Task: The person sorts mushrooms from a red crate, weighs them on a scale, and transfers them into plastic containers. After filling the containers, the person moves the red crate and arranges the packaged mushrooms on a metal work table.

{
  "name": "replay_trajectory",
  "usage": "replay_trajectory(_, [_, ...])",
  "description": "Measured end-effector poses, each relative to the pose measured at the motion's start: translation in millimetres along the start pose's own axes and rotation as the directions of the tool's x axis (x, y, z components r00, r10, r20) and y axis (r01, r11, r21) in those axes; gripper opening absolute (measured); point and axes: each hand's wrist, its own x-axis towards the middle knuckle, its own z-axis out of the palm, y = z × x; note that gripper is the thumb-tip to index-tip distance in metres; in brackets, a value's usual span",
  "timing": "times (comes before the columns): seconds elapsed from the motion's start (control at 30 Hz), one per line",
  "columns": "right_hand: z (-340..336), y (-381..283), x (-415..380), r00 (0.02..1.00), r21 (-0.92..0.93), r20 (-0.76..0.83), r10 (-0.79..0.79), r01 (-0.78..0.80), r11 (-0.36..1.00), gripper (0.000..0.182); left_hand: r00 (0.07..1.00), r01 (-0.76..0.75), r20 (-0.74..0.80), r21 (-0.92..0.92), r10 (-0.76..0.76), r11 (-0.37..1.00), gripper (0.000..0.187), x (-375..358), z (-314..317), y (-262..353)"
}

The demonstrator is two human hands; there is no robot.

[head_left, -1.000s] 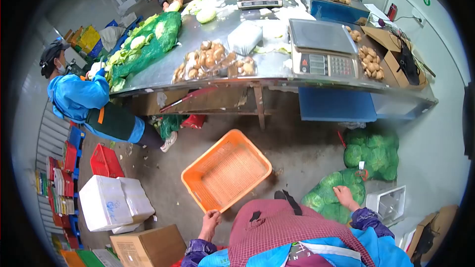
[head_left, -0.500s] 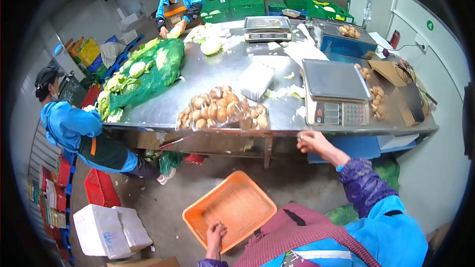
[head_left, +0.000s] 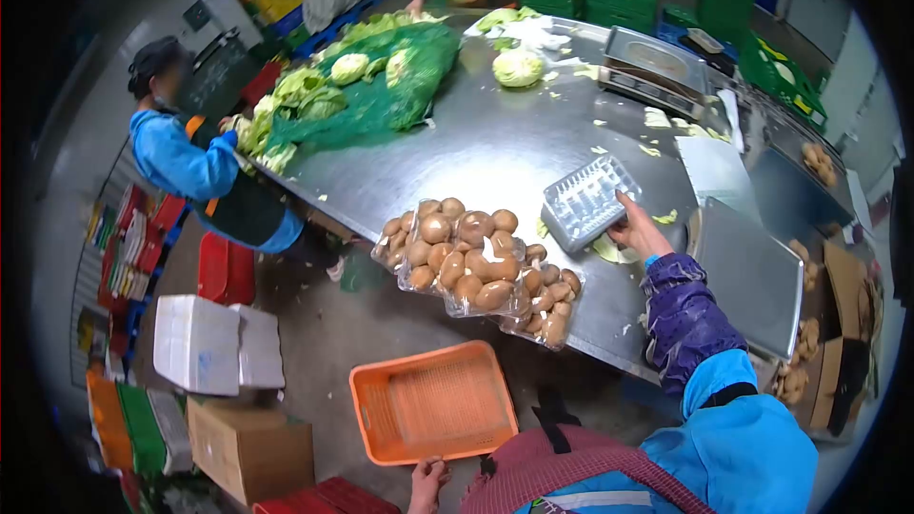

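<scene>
The right hand (head_left: 636, 228) pinched a clear ribbed plastic tray (head_left: 588, 201) on the steel table (head_left: 495, 148), while the left hand (head_left: 427, 482) gripped the orange plastic crate's (head_left: 433, 403) rim.

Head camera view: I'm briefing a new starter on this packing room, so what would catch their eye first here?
Probably the clear bags of brown mushrooms piled at the near edge of the steel table, with the right hand gripping a clear plastic tray just beside them. Below, the left hand holds the rim of a bright orange crate on the floor. Across the table lies a green net sack of cabbages.
</scene>
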Motion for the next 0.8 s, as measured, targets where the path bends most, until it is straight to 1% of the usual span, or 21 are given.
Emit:
replay_trajectory(0.03, [-6,4,9,1.000,-0.016,0.014,0.016,-0.015,1.000,0.051,1.000,-0.013,-0.014,0.005,0.013,1.000,0.019,-2,6,-1])
replay_trajectory(0.07, [-12,5,9,0.997,-0.098,0.078,-0.019,0.027,0.995,0.051,1.000,0.024,0.000,0.018,-0.024,1.000,0.024,-2,5,-4])
replay_trajectory(0.1, [-11,5,13,0.988,-0.171,0.146,-0.050,0.075,0.982,0.050,0.999,0.028,-0.016,0.007,-0.028,1.000,0.024,-3,9,-8])
replay_trajectory(0.13, [-4,-3,25,0.989,-0.072,-0.029,0.142,-0.144,0.987,0.052,0.994,0.090,-0.054,-0.005,-0.090,0.996,0.020,-1,13,-10])
replay_trajectory(0.17, [3,-7,20,0.988,-0.081,-0.018,0.151,-0.152,0.985,0.052,0.984,0.152,-0.089,-0.020,-0.153,0.988,0.016,-2,19,-6])
replay_trajectory(0.23, [14,-13,11,0.969,-0.086,-0.183,0.163,-0.181,0.980,0.056,0.977,0.172,-0.124,-0.024,-0.174,0.985,0.015,-16,37,19])
replay_trajectory(0.27, [19,-15,7,0.973,-0.041,-0.174,0.154,-0.164,0.986,0.058,0.971,0.189,-0.144,-0.019,-0.189,0.982,0.015,-21,43,26])
replay_trajectory(0.3, [22,-15,11,0.973,-0.051,-0.165,0.160,-0.170,0.984,0.058,0.969,0.191,-0.154,-0.031,-0.193,0.981,0.015,-21,44,24])
replay_trajectory(0.37, [22,-14,18,0.988,0.050,-0.085,0.132,-0.128,0.991,0.058,0.972,0.187,-0.143,-0.019,-0.188,0.982,0.018,-20,43,17])
replay_trajectory(0.43, [25,-14,24,0.989,0.034,-0.088,0.122,-0.120,0.992,0.059,0.971,0.178,-0.152,-0.049,-0.184,0.983,0.017,-24,45,14])
replay_trajectory(0.5, [30,-15,23,0.996,0.213,0.053,0.074,-0.084,0.973,0.062,0.971,0.166,-0.161,-0.083,-0.177,0.983,0.015,-28,46,14])
replay_trajectory(0.53, [31,-18,21,0.998,0.209,0.016,0.068,-0.070,0.975,0.056,0.970,0.166,-0.165,-0.083,-0.178,0.983,0.016,-29,47,14])
replay_trajectory(0.57, [33,-20,18,0.997,0.195,0.028,0.075,-0.079,0.978,0.056,0.969,0.166,-0.169,-0.084,-0.178,0.983,0.016,-31,45,13])
replay_trajectory(0.63, [33,-24,21,0.999,0.203,-0.021,0.031,-0.026,0.979,0.054,0.964,0.167,-0.188,-0.110,-0.185,0.980,0.017,-35,42,9])
replay_trajectory(0.67, [29,-22,33,1.000,0.271,0.019,0.012,-0.017,0.962,0.054,0.964,0.151,-0.201,-0.109,-0.171,0.982,0.017,-39,40,8])
replay_trajectory(0.7, [29,-28,30,0.994,0.302,0.105,-0.012,-0.020,0.953,0.052,0.964,0.135,-0.215,-0.109,-0.156,0.985,0.017,-43,38,7])
replay_trajectory(0.77, [34,-43,23,0.982,0.368,0.143,-0.121,0.061,0.928,0.047,0.956,0.134,-0.241,-0.139,-0.165,0.981,0.017,-47,34,-1])
replay_trajectory(0.8, [38,-56,10,0.968,0.385,0.141,-0.208,0.140,0.912,0.044,0.955,0.130,-0.246,-0.142,-0.163,0.981,0.017,-50,33,-6])
